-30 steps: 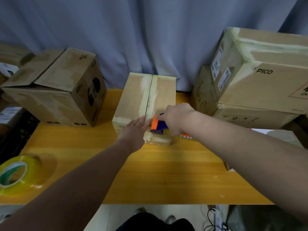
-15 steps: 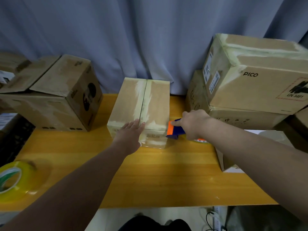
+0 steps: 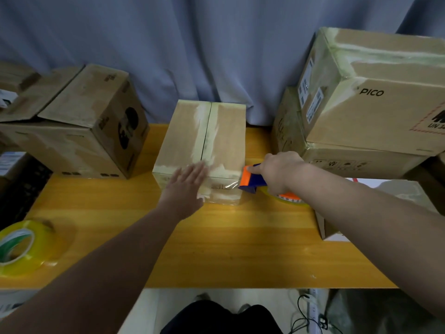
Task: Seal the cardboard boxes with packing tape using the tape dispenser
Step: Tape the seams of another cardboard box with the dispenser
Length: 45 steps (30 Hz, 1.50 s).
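Observation:
A narrow cardboard box (image 3: 224, 138) stands in the middle of the wooden table (image 3: 216, 249), with tape along its top seam and clear tape across its near face. My left hand (image 3: 186, 189) lies flat and open on the box's near left corner. My right hand (image 3: 279, 171) grips an orange and blue tape dispenser (image 3: 252, 180) just off the box's near right corner. A strip of clear tape runs from the dispenser onto the box front. The dispenser's yellowish roll (image 3: 289, 197) shows under my wrist.
An open-flapped box (image 3: 79, 126) sits at the back left. Two stacked taped boxes (image 3: 375, 97) stand at the back right. A spare roll of tape (image 3: 22, 247) lies at the table's left front. Another box (image 3: 325, 227) is partly hidden under my right forearm.
My right hand has drawn the dispenser rightward from the box's near face to beyond its right corner, pulling tape across. My left hand stayed pressed on the box.

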### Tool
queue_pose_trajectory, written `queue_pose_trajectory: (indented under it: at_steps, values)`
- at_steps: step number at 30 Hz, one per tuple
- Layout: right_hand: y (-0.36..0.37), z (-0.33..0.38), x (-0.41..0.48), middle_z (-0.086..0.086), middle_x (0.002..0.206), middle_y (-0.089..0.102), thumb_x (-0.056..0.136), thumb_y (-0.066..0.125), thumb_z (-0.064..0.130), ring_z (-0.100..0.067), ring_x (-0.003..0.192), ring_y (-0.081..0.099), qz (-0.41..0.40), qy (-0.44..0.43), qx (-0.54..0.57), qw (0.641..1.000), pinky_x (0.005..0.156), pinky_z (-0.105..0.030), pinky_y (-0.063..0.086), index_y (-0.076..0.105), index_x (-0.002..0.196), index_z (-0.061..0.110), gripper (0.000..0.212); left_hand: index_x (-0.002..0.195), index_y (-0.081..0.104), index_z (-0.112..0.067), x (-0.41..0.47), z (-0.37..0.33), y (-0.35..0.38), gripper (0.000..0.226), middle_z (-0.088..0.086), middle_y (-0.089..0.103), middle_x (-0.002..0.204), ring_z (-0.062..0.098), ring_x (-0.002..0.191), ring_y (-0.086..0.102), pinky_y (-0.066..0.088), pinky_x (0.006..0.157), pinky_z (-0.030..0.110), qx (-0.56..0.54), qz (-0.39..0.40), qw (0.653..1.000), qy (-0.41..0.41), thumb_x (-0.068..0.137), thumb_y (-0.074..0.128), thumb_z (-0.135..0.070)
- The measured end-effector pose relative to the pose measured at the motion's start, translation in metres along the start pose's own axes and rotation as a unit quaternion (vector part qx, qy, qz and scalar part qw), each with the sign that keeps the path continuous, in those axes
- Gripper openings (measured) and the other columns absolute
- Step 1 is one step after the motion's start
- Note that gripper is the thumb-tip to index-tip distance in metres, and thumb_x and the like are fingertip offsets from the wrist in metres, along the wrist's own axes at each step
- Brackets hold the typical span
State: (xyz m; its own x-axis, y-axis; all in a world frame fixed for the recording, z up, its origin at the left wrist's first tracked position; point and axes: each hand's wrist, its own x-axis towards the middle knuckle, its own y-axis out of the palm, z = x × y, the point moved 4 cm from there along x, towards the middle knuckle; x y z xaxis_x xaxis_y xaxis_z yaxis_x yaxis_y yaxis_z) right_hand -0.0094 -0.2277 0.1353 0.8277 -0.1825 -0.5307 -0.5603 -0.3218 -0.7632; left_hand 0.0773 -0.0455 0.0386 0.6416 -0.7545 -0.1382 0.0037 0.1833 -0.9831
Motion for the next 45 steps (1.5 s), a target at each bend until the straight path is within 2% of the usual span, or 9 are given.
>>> queue_pose_trajectory:
  at_steps: [3,7,10,18,23,28,33,38,45]
  values:
    - [0.002,-0.001,-0.001,-0.009,0.132,0.043,0.092,0.055,0.028,-0.032,0.109,0.053,-0.007,-0.001,0.008,1.000,0.073,-0.037,0.045,0.010,0.152,0.038,0.075,0.141,-0.026,-0.016,-0.002,0.001,-0.004,0.082,0.006,-0.019,0.158,0.018,0.145,-0.015,-0.007,0.118,0.036,-0.010,0.006,1.000,-0.024,0.097,0.037,-0.045]
    - [0.002,-0.004,-0.001,-0.008,0.128,0.044,0.092,0.053,0.030,-0.029,0.105,0.054,-0.015,-0.006,0.009,1.000,0.068,-0.034,0.045,0.011,0.152,0.040,0.074,0.149,-0.017,-0.014,0.015,-0.051,-0.011,0.077,0.004,-0.016,0.158,0.018,0.145,-0.017,-0.009,0.117,0.034,-0.005,-0.009,0.998,0.068,0.099,0.034,-0.044]
    - [0.002,-0.005,-0.001,-0.007,0.124,0.046,0.090,0.055,0.034,-0.027,0.100,0.055,-0.021,-0.012,0.005,1.000,0.062,-0.033,0.042,0.012,0.151,0.040,0.075,0.150,-0.014,-0.015,0.022,-0.062,-0.008,0.074,0.002,-0.015,0.159,0.016,0.146,-0.013,-0.005,0.118,0.033,-0.023,-0.008,0.998,0.055,0.100,0.036,-0.038]
    - [-0.006,0.004,0.007,0.000,0.100,0.048,0.085,0.056,0.026,-0.023,0.082,0.049,-0.016,-0.007,0.035,0.999,0.052,-0.030,0.036,0.044,0.135,0.030,0.052,0.151,-0.010,-0.012,0.024,-0.021,-0.020,0.073,0.004,-0.006,0.160,0.016,0.147,-0.004,-0.005,0.117,0.032,-0.008,-0.006,1.000,0.002,0.100,0.034,-0.041]
    - [0.001,-0.006,0.006,-0.002,0.110,0.052,0.087,0.056,0.029,-0.023,0.085,0.049,-0.038,-0.034,0.044,0.998,0.063,-0.033,0.044,0.035,0.142,0.033,0.060,0.150,-0.014,-0.014,0.030,-0.069,-0.017,0.079,0.003,-0.012,0.160,0.016,0.147,-0.008,-0.004,0.118,0.032,-0.033,0.017,0.997,0.061,0.098,0.038,-0.045]
    - [0.011,-0.020,-0.005,-0.005,0.114,0.046,0.091,0.056,0.040,-0.028,0.096,0.054,-0.082,-0.045,0.035,0.995,0.064,-0.034,0.040,0.011,0.150,0.045,0.075,0.150,-0.013,-0.018,0.029,-0.071,-0.011,0.077,-0.001,-0.013,0.159,0.012,0.146,-0.011,-0.003,0.119,0.030,-0.082,-0.010,0.996,0.024,0.099,0.042,-0.034]
    - [0.013,-0.048,-0.034,-0.009,0.121,0.045,0.086,0.057,0.061,-0.029,0.105,0.052,-0.099,-0.050,0.005,0.994,0.068,-0.033,0.038,0.004,0.150,0.044,0.085,0.151,-0.012,-0.019,0.027,-0.072,-0.010,0.076,-0.004,-0.015,0.158,0.010,0.145,-0.011,-0.005,0.117,0.027,-0.081,-0.014,0.997,0.015,0.098,0.042,-0.030]
    - [0.033,-0.084,-0.061,-0.007,0.120,0.046,0.087,0.055,0.060,-0.027,0.105,0.053,-0.075,-0.012,-0.007,0.997,0.067,-0.031,0.038,0.003,0.150,0.045,0.083,0.151,-0.011,-0.017,0.028,-0.074,-0.010,0.073,-0.002,-0.013,0.159,0.011,0.146,-0.010,-0.002,0.119,0.028,-0.082,-0.015,0.996,0.014,0.100,0.040,-0.032]
    - [0.060,-0.089,-0.065,-0.010,0.128,0.040,0.095,0.046,0.051,-0.027,0.109,0.048,-0.083,-0.038,-0.060,0.994,0.071,-0.033,0.044,-0.007,0.150,0.044,0.076,0.151,-0.011,-0.018,0.028,-0.075,-0.012,0.072,-0.003,-0.013,0.159,0.010,0.146,-0.008,-0.001,0.117,0.027,-0.076,-0.017,0.997,0.004,0.100,0.038,-0.032]
